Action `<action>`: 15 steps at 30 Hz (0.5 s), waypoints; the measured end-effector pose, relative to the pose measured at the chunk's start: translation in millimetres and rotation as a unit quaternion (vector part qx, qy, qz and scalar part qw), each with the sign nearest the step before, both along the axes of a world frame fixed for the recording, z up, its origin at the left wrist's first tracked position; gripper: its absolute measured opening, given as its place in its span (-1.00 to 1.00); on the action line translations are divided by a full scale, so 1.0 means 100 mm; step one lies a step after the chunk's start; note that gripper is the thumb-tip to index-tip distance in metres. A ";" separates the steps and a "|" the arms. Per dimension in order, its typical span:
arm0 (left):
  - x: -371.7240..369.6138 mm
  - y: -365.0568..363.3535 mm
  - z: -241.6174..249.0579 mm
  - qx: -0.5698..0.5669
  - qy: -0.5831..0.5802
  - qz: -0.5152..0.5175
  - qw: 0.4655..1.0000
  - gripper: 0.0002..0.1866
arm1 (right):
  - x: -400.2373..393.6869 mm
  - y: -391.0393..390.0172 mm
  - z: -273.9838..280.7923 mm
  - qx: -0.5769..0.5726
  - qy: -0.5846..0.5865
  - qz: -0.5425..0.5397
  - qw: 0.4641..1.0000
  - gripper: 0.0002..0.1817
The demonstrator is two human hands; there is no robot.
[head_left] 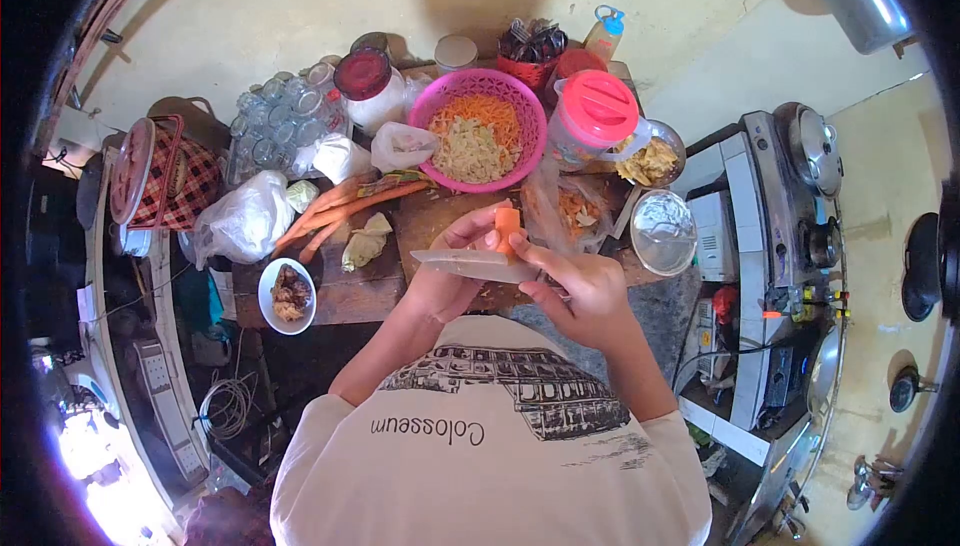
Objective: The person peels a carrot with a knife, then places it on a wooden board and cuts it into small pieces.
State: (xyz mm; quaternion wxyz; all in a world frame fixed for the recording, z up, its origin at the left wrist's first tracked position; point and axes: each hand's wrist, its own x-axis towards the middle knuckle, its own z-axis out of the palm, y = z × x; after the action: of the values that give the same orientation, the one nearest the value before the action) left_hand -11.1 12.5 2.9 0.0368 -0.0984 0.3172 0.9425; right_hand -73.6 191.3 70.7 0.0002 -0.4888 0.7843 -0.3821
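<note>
Close to my chest, my left hand [447, 284] is closed around a short piece of carrot [508, 221] that stands upright. A knife [465, 264] is gripped in my right hand [585, 296], its broad blade pointing left across the front of my left palm. The blade lies just below the carrot; whether its edge touches cannot be told. Beyond my hands, a pink basket [535, 106] holds shredded carrot [488, 111] and pale shreds [472, 151]. Whole carrots [350, 208] lie on the wooden table to the left, beside a pale leafy piece [367, 242].
A white bowl [287, 312] with brown food sits at the table's left front. A pink-lidded pitcher [590, 116], a clear bag of orange peelings [570, 208] and a round clear container [663, 233] stand right. Glasses [280, 116] crowd the back left; a stove [775, 196] is far right.
</note>
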 end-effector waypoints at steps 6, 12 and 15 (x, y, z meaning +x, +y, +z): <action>0.02 0.00 -0.01 -0.007 0.005 0.005 1.000 -0.56 | 0.00 -0.06 -0.09 -0.013 0.029 -0.023 0.999 -0.50; 0.04 0.00 -0.09 -0.019 0.005 -0.007 1.000 -0.54 | 0.01 -0.08 -0.04 0.016 0.042 -0.034 0.998 -0.49; 0.05 -0.02 -0.17 -0.002 0.046 -0.037 0.998 -0.54 | -0.01 -0.08 -0.12 0.006 0.038 -0.035 0.999 -0.50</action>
State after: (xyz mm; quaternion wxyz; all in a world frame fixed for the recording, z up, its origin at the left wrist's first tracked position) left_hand -6.6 10.5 -14.2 0.0570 -0.0436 0.3236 0.9435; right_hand -74.4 183.6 58.3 -0.0395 -0.4752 0.8028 -0.3581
